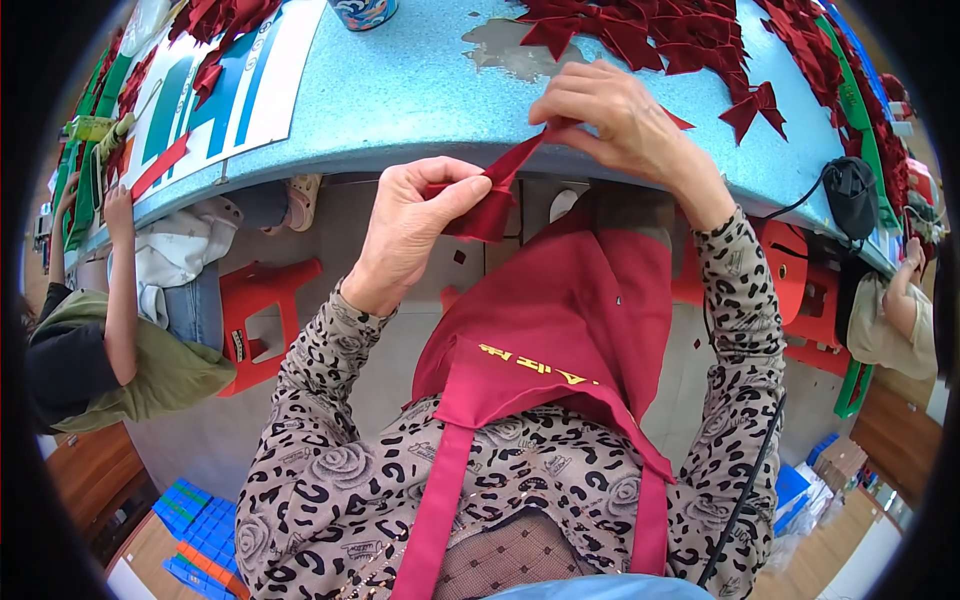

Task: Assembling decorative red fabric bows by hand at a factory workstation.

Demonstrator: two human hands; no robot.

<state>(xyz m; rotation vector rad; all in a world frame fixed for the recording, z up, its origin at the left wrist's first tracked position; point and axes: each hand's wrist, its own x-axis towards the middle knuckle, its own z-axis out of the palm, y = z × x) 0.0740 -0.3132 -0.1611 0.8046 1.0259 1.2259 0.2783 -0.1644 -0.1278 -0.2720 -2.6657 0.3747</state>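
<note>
Between my hands, just off the table's near edge, a dark red velvet ribbon point(514, 162) is stretched at a slant. My left hand point(418, 212) pinches its looped, folded part between thumb and fingers, and a wide flap hangs below the thumb. Up and to the right, my right hand point(612, 112) grips the ribbon's other end with curled fingers, which partly hide it. Finished red bows point(650, 30) lie heaped on the table beyond my right hand. One single bow point(752, 110) sits apart, nearer to me.
The light blue table point(400, 95) curves around in front, with a grey worn patch point(515, 48). A patterned cup point(362, 12) stands at its far side. A black pouch point(850, 195) hangs at the right edge. People sit at both sides, near red stools point(262, 310).
</note>
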